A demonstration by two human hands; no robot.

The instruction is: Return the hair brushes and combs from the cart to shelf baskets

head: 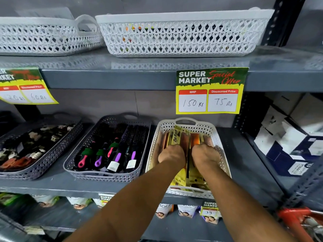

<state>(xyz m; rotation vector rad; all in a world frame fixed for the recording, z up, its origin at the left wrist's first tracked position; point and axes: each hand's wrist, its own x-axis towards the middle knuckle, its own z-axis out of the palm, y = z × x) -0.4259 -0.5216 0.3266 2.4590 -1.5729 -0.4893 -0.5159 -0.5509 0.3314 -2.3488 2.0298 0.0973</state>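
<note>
Grey perforated plastic trays sit far left of both hands on the middle grey metal shelf (52,185): the shallow tray of hair clips (37,147) at the edge of view, then the grey lattice basket of hair brushes (109,149), whose pink, purple and green handles point toward the camera. That brush basket lies just left of the left hand (172,154).

Both hands are down inside the cream lattice plastic basket (187,154), side by side and nearly touching. The left hand presses, fingers curled down, onto yellow-carded packs marked "Dye Brush" (175,137) and orange-brown combs (185,139) beyond its knuckles. The right hand (205,154) rests on more yellow packs and combs (194,139), fingers likewise curled under (whether either grip is closed around a pack or merely pushing on it I cannot tell, since the fingertips are hidden). More yellow packaging (194,179) shows between and beneath the wrists, toward the basket's near rim.

Above the right hand hangs a yellow-and-green paper price tag (209,90) reading 150 and 75. Higher up, two white lattice baskets (183,37) stand on the upper shelf. Low, right of the right forearm, a red cart frame (297,220) shows at the corner.
</note>
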